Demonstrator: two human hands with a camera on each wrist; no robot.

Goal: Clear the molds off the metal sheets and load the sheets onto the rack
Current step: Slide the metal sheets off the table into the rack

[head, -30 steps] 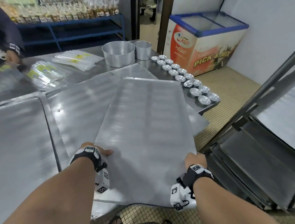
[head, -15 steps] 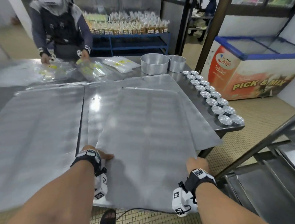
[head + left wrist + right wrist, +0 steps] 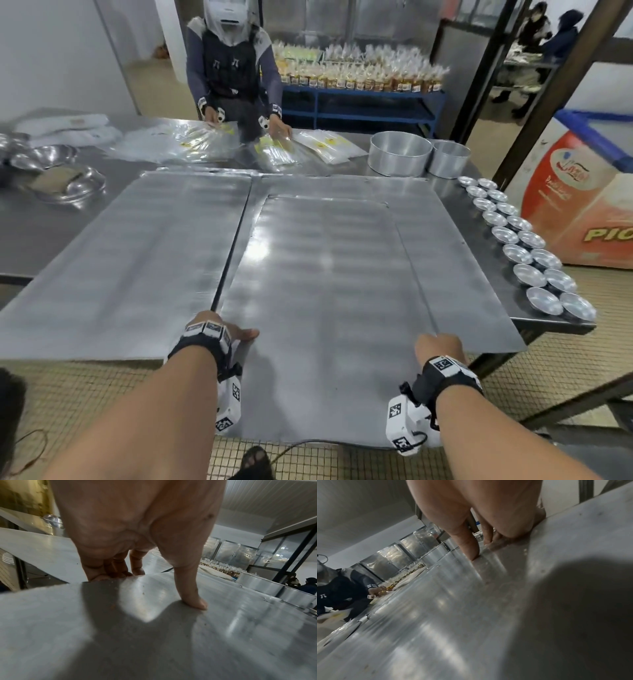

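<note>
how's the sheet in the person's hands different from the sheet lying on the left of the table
The held sheet is gripped on its side edges by the left hand and right hand; the left sheet is touched by nobody. The held sheet lies on top of another sheet; what the left sheet lies on cannot be told. The held sheet juts further past the table's near edge. Both are bare, mold-free, dull grey metal.

Overhead glare, soft shadows, edge distortion

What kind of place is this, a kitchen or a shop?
Most likely a small bakery's workroom. A steel table holds big metal sheets and rows of little metal molds, and a blue shelf at the back is packed with bagged snacks. Another person sorts plastic bags.
</note>
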